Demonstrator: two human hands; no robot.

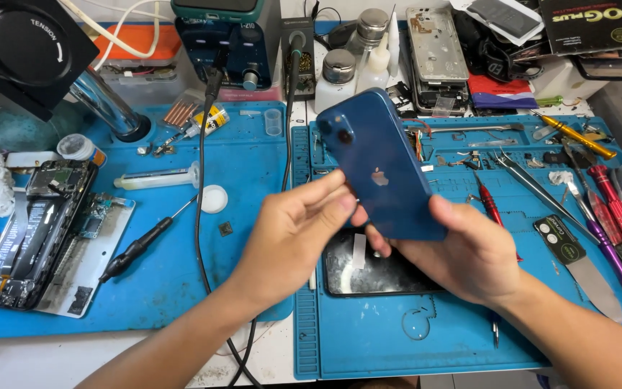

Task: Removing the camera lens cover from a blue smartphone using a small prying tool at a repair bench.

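— Which way is the blue phone (381, 167) pointing?

— It is tilting back-up above the blue mat (368, 338), its long axis running from camera corner at upper left down to lower right.

— And the hands?

— The left hand (293, 234) and right hand (469, 252) are both gripping its smooth, glossy, round-cornered slab, fingers curling around the lower edges, over a black glass panel (376, 272).

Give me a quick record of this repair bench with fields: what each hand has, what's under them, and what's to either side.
left hand: fingertips on the edge of the blue phone
right hand: grips the phone's lower end, back side up
beneath: black screen panel flat on the blue mat
left side: opened phone, black screwdriver
right side: tweezers, red-handled drivers
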